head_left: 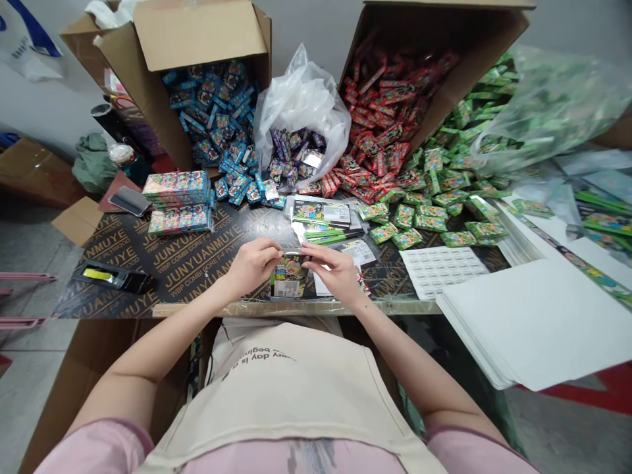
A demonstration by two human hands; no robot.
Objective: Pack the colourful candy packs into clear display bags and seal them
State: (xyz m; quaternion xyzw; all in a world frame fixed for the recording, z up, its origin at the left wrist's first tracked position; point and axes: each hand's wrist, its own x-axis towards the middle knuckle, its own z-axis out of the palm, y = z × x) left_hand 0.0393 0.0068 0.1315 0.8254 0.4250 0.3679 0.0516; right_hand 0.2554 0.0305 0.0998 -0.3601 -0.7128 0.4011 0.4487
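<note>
Packet (285, 284), dark with a brightly printed front, is held near the front edge of the surface (187, 257), nearer the person than the flat packs (323, 214). The left hand (251, 266) has its grip pinched on the top left corner; the right hand (337, 275) has thumb and fingers clamped on the top right. Good handling would probably mean holding that top edge level, pulling evenly to avoid creases, and lifting the right wrist clear of the label sheet (442, 271)
</note>
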